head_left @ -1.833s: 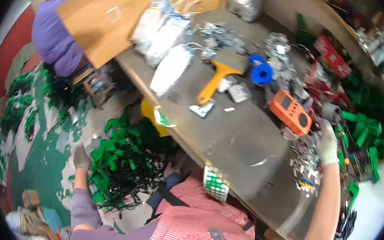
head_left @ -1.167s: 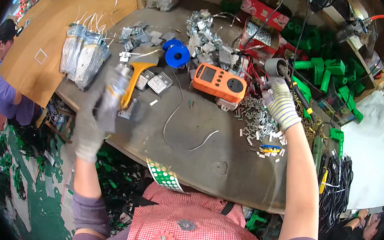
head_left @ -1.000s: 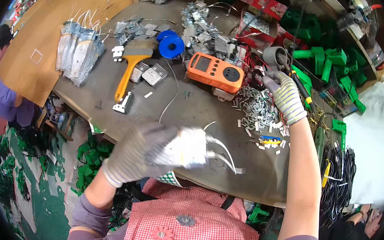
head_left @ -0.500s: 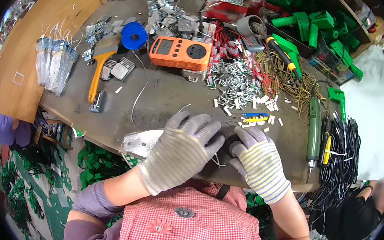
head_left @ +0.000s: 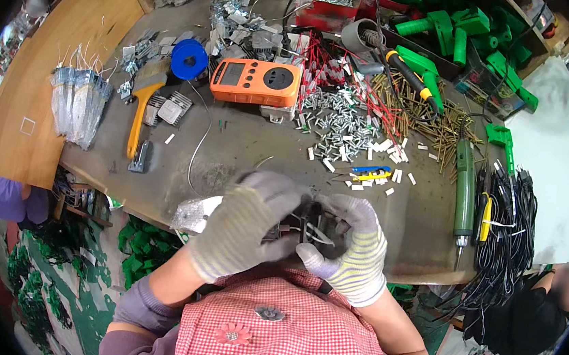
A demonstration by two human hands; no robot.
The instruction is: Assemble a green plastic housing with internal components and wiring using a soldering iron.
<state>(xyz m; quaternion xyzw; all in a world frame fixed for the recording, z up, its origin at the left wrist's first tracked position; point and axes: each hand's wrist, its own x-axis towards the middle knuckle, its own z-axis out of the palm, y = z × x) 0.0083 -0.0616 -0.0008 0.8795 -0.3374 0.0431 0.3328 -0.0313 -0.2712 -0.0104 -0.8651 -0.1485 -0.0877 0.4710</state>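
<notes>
Where bench meets hands: metal clips.

A small dark part with white wires, seemingly, mostly hidden between gloves.

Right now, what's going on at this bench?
A person in grey knit gloves works at the near edge of a cluttered workbench. The left hand and right hand are closed together around a small dark part with white wires, held just above the bench edge; what it is exactly is mostly hidden. A clear plastic bag lies by the left hand. Further back sit an orange meter, a pile of small metal pieces and a green electric screwdriver. Another person sits at far left.
</notes>
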